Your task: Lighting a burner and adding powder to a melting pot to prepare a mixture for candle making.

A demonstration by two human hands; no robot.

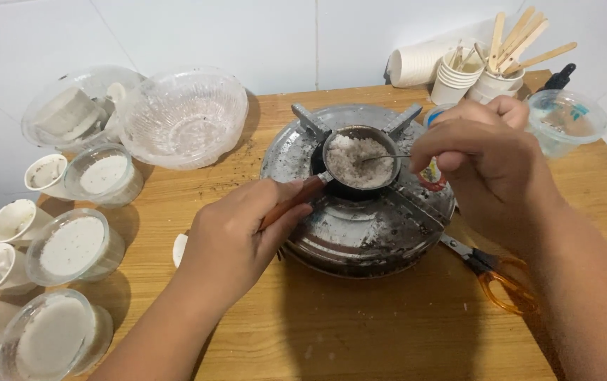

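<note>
A: What are the hands gripping?

B: The left hand (pixel 236 236) is clenched around the reddish-brown wooden handle (pixel 291 202) of a small dark metal pan (pixel 360 161). The right hand (pixel 483 152) pinches a thin metal spoon (pixel 382 157) between fingertips, its tip resting in the pan.

A: And what is in the pan?

B: A heap of coarse white grains (pixel 357 162), which the spoon touches. The pan sits on the prongs of a round, soot-stained grey metal burner (pixel 360 233), right at its centre.

A: What lies around the burner?

B: Just beside its right edge, half under the right wrist, lies a pair of scissors with orange plastic handles (pixel 497 279). Behind the burner to the right stand stacked white paper cups (pixel 459 76) holding flat wooden sticks (pixel 522 39), and further right a clear plastic cup (pixel 567 121). Behind the burner to the left is a clear ribbed plastic bowl (pixel 183 116), with another clear bowl (pixel 70 106) of white pieces touching its left side.

A: And further left?

B: Well apart from the burner, clear lidded tubs of white filling (pixel 74 247) run along the left edge of the wooden table (pixel 360 331), next to small white cups (pixel 14 220).
</note>
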